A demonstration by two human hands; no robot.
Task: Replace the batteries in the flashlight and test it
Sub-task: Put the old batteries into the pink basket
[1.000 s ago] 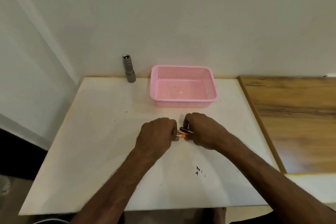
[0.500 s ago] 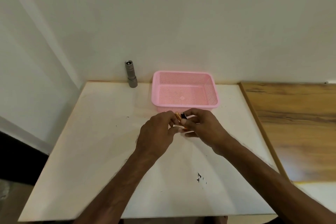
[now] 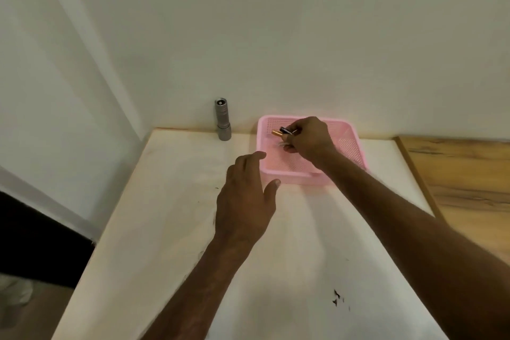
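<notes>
A grey metal flashlight (image 3: 223,119) stands upright against the back wall, left of a pink mesh basket (image 3: 350,141). My right hand (image 3: 310,138) hovers over the basket's inside and pinches small batteries (image 3: 282,131), black and copper coloured, with their ends pointing left. My left hand (image 3: 245,196) is above the white table (image 3: 154,215), just in front of the basket's left corner. Its fingers are spread and hold nothing.
A wooden surface (image 3: 463,174) adjoins the table on the right. White walls stand behind and to the left. Small dark specks (image 3: 337,298) mark the table near its front. A dark gap (image 3: 36,237) lies off the table's left edge.
Both hands were together at the table's middle, holding the batteries. My right hand has carried the batteries forward over the basket. My left hand has let go and opened.
</notes>
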